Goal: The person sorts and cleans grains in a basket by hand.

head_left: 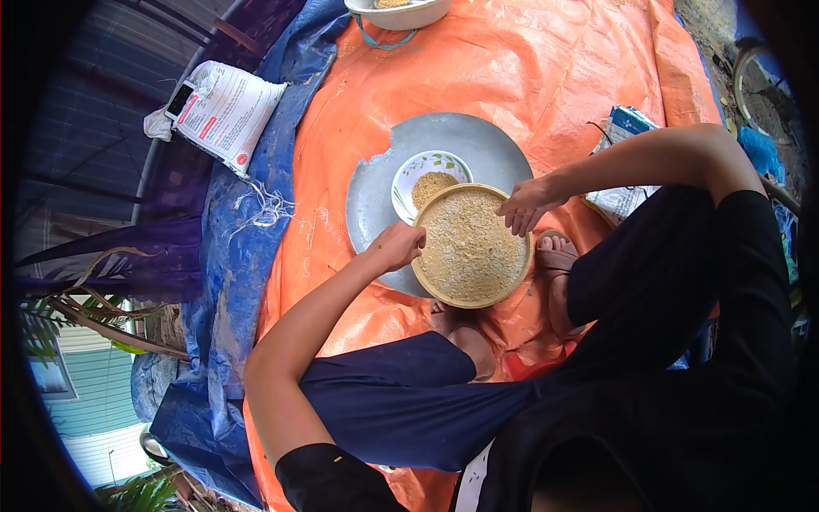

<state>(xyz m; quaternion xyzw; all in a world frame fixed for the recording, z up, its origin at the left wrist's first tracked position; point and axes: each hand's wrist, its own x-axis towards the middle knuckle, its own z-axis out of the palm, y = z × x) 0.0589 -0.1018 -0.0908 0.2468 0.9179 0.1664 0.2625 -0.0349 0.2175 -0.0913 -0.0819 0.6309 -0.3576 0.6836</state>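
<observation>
A round woven tray (426, 282) full of pale husked grain rests over a big grey metal platter (375, 196) on the orange tarp. My left hand (399, 246) grips the tray's near-left rim. My right hand (525, 207) hovers at the tray's far-right edge, fingers pointing down into the grain, seemingly pinching at it. Just behind the tray, on the platter, stands a small white flower-patterned bowl (408, 175) holding a heap of the same grain.
An orange tarp (529, 68) lies over a blue one (247, 256). A white basin (401, 15) sits at the top edge, a printed white sack (226, 111) at the left, another bag (627, 128) at the right. My bare feet (554, 256) rest beside the tray.
</observation>
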